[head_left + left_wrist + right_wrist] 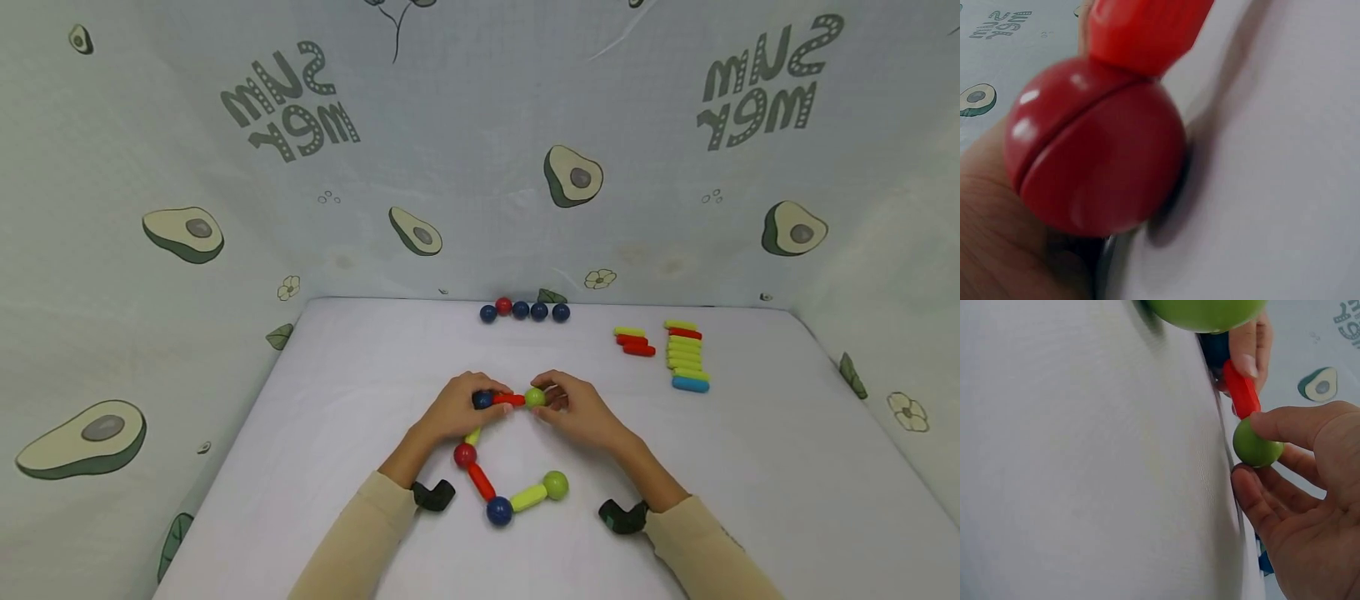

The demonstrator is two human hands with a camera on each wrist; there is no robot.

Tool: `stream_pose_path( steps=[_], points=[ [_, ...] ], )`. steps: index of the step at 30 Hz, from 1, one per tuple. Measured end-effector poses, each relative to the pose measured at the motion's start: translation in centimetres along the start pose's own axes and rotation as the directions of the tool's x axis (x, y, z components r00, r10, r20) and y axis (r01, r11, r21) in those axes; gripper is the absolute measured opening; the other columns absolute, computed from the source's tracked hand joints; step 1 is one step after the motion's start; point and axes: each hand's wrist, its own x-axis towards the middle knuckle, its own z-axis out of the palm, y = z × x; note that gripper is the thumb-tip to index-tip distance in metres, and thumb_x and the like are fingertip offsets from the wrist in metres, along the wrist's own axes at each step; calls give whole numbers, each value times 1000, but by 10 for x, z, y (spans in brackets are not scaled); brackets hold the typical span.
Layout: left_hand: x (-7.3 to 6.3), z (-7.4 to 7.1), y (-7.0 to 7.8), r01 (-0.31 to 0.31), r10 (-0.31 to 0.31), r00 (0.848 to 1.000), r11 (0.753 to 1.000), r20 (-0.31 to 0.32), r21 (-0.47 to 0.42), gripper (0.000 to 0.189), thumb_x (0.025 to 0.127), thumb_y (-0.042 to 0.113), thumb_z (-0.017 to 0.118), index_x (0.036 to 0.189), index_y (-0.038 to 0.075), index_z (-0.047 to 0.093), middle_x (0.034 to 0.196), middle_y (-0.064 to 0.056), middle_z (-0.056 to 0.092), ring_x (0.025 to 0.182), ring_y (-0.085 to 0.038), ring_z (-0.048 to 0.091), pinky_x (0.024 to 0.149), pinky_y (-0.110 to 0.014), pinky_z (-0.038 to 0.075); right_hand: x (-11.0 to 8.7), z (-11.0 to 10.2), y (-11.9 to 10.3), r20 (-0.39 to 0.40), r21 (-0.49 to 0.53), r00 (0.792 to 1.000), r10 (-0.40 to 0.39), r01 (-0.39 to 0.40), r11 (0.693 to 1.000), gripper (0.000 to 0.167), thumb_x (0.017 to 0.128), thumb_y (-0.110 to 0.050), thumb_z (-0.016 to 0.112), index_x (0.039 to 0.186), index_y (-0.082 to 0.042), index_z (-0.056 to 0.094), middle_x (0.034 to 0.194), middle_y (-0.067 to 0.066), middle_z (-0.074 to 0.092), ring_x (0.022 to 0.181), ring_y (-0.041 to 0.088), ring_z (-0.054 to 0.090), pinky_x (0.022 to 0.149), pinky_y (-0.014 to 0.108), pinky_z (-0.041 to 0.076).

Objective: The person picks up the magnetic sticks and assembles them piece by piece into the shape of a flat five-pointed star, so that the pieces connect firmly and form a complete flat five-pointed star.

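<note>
My left hand (pixel 452 408) grips a dark blue ball (pixel 482 400) and the red rod (pixel 512 400) beside it. At that rod's other end, my right hand (pixel 579 410) pinches a light green ball (pixel 1256 444) between thumb and fingers. A chain runs toward me from the left hand: yellow-green rod (pixel 472 437), red ball (pixel 465 455), second red rod (pixel 482 482), blue ball (pixel 499 511), another yellow-green rod (pixel 528 498) and a second green ball (pixel 556 485). The left wrist view shows the chain's red ball large and close beside the hand.
Along the back edge of the white table (pixel 360 367) sits a row of blue balls (pixel 539 312) with one red ball (pixel 504 306). At the back right lie a small group of rods (pixel 639 350) and a longer stack of yellow-green, red and blue rods (pixel 684 353). Avocado-print cloth surrounds the table.
</note>
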Motion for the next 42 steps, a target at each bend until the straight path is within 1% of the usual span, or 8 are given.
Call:
stream_pose_path(
  steps=[4,11,18,25,31,34,38,42],
  points=[
    [0,0,3,34,-34,999,999,9,-32,37,101,50,59,128,28,73,126,5,70,121,-17,60,108,-44,47,2,3,-2,9,33,1000,-22,22,999,40,92,-6,75,129,-6,62,122,9,68,106,22,68,95,41,58],
    [2,1,3,-1,1,999,1000,40,-16,41,97,42,69,136,31,67,117,8,69,103,-12,58,93,-34,49,7,6,-4,27,62,998,-58,56,996,37,92,-3,74,128,-7,62,122,10,68,106,23,67,96,41,57],
    [2,0,5,-45,45,998,999,52,2,42,98,31,69,140,30,65,114,10,69,91,-11,56,78,-25,47,5,5,-6,33,52,999,-22,20,998,37,94,-5,72,129,-9,62,123,8,68,110,23,68,99,43,56],
    [0,-2,9,-12,9,998,999,56,37,44,95,26,67,139,31,65,113,8,67,99,-12,56,84,-28,49,-9,-4,-4,5,16,999,35,-35,999,34,96,-12,71,129,-8,62,122,8,68,107,22,67,100,45,56],
    [0,-1,10,8,-11,999,998,51,65,40,94,39,71,133,33,68,109,10,66,99,-11,56,83,-28,49,-10,-28,19,-103,-80,991,81,-89,993,34,99,-16,69,131,-9,61,123,9,67,106,24,64,96,43,56],
    [0,0,10,12,-14,999,998,31,61,40,93,43,74,131,32,69,107,10,66,97,-11,56,80,-28,49,-5,-47,35,-193,-147,974,119,-149,978,33,100,-17,66,132,-8,60,123,12,65,108,28,59,95,46,54],
    [0,0,9,21,-22,1000,999,20,41,39,93,40,73,131,31,69,106,10,65,94,-10,56,79,-26,48,1,-74,53,-295,-200,944,147,-211,957,35,102,-16,62,133,-2,58,127,19,60,114,36,54,99,54,51],
    [0,-1,7,19,-19,1000,999,15,29,38,94,39,73,131,29,69,106,9,65,92,-11,56,77,-25,49,2,-94,67,-340,-257,929,146,-241,936,40,100,-12,61,136,5,55,134,27,56,125,44,49,107,62,45]
  ],
)
